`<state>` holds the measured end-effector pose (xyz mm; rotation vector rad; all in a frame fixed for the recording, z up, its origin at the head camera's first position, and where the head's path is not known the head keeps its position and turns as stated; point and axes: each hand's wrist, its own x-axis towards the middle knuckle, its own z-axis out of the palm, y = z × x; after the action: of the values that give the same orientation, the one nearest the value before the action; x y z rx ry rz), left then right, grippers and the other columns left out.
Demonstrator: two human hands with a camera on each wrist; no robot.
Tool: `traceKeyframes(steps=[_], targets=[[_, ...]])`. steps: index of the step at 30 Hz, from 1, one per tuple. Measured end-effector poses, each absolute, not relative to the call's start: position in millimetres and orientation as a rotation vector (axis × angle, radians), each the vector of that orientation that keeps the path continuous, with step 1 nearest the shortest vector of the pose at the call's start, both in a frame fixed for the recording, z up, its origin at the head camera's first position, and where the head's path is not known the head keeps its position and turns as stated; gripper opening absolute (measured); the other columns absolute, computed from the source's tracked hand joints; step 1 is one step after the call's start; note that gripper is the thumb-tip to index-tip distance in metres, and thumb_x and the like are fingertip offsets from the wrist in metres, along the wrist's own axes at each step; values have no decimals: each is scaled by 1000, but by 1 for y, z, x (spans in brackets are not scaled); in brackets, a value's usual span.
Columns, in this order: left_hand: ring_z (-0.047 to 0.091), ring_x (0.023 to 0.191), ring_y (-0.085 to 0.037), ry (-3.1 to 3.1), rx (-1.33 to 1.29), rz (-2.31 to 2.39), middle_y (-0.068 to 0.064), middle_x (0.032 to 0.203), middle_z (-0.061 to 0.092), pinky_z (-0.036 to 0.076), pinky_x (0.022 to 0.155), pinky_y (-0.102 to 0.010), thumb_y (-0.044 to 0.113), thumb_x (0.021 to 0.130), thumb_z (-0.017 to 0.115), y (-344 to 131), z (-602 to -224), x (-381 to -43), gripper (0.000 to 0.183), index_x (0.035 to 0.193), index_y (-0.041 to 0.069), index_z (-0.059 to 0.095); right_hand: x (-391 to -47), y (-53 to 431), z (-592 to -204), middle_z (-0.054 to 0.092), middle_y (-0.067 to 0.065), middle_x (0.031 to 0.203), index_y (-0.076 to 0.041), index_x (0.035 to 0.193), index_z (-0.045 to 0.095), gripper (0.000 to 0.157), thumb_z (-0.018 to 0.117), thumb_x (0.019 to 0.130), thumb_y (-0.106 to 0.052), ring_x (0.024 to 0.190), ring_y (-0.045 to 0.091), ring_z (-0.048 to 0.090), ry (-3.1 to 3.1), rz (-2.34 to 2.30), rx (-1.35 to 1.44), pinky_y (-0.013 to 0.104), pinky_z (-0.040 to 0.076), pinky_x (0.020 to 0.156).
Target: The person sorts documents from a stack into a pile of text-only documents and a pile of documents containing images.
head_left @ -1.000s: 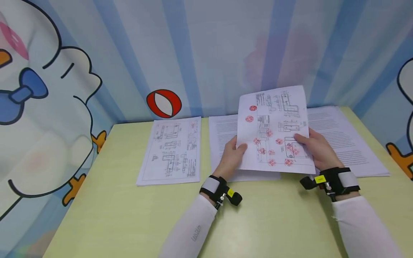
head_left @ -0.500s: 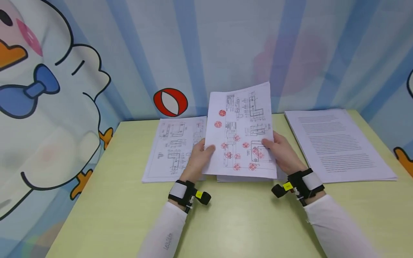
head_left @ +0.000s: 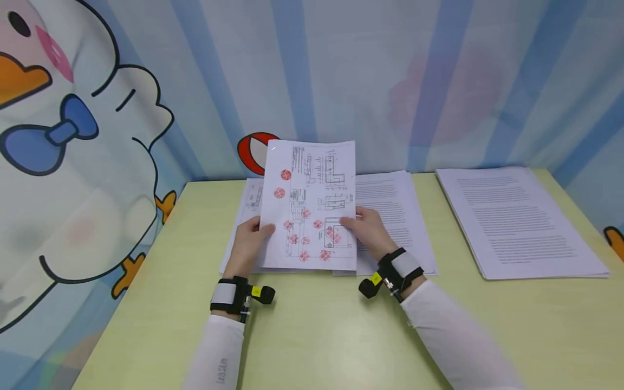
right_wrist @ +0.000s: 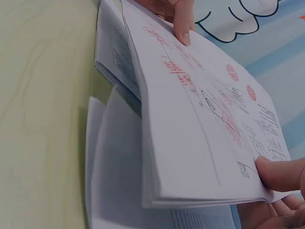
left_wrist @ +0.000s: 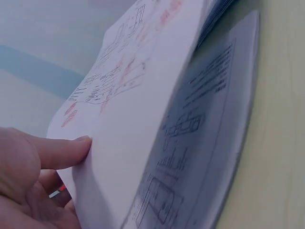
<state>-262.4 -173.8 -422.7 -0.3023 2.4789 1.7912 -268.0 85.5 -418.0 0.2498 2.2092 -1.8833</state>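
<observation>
White sleeves [head_left: 214, 352] nearest, over the pale yellow-green table [head_left: 317, 330]. Left hand [head_left: 247, 244] pinches the left edge of a red-stamped drawing sheaf [head_left: 312, 206], thumb on its face; right hand [head_left: 371, 232] pinches the right edge likewise. Sheaf tilted up, raised off the table, several sheets thick. Below it: a drawing stack [head_left: 251, 197], mostly covered, and a text-printed stack [head_left: 402, 227], partly covered. Second text stack [head_left: 519, 222] well apart, to the right. Farthest: blue-striped backdrop [head_left: 380, 70], its red-and-white ball print [head_left: 251, 153] partly hidden by the sheaf.
</observation>
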Motion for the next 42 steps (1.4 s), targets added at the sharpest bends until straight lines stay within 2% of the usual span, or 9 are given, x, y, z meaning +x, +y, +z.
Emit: traceKeyframes(steps=[7,11,18,22,27,31,35,39,42], targets=[[51,91,-22,2571,-494,1716,-12,107,56,39,75,-29,25,90,60,-205,-423,-265,41,125,5,58,-275,54,-426,69,12,100,-5,117,62,29,53,92,-16,73,14,58,2261,-1784,198,24,42,62],[49,97,-25,2601,-622,1722,-15,115,56,38,82,-31,22,92,57,-217,-426,-267,41,129,5,56,-279,39,-429,67,12,97,-3,111,65,25,54,90,-11,68,14,55,2329,-1687,157,21,43,56],[50,100,-27,2627,-718,1716,-18,118,58,39,79,-31,11,93,50,-227,-434,-270,36,128,2,56,-282,21,-434,66,13,103,-3,127,58,40,57,87,-7,69,13,62,2378,-1641,212,20,50,55],[50,102,-31,2709,-708,1624,-21,120,57,40,88,-39,8,93,46,-232,-439,-271,37,129,1,55,-279,18,-433,66,14,107,-3,131,53,46,58,86,-7,74,14,63,2381,-1674,235,22,53,61],[53,104,-34,2808,-715,1536,-22,120,59,44,92,-47,6,93,46,-234,-440,-270,36,128,1,56,-273,19,-427,65,13,119,-4,121,63,37,61,85,-12,88,20,61,2462,-1626,195,27,50,69],[53,111,-36,2831,-697,1482,-23,123,59,43,95,-50,6,93,47,-234,-438,-268,36,126,-1,57,-271,19,-423,59,15,129,-8,123,62,39,61,86,-18,108,27,56,2435,-1613,101,39,48,87],[52,116,-37,2819,-679,1434,-23,128,57,42,97,-52,13,93,46,-234,-434,-265,37,126,-1,57,-271,20,-422,54,13,136,-11,126,60,40,60,87,-21,125,30,48,2378,-1625,-4,47,38,105],[51,116,-36,2773,-726,1413,-22,130,56,41,99,-52,22,95,46,-233,-433,-267,40,128,1,56,-271,26,-425,53,7,138,-15,127,59,39,58,89,-26,129,26,45,2363,-1612,-78,47,35,108],[46,122,-37,2782,-673,1359,-21,137,50,38,100,-55,33,96,45,-238,-444,-277,46,132,6,53,-270,37,-424,53,5,137,-15,129,57,40,55,91,-27,122,25,51,2326,-1642,-137,45,40,103]])
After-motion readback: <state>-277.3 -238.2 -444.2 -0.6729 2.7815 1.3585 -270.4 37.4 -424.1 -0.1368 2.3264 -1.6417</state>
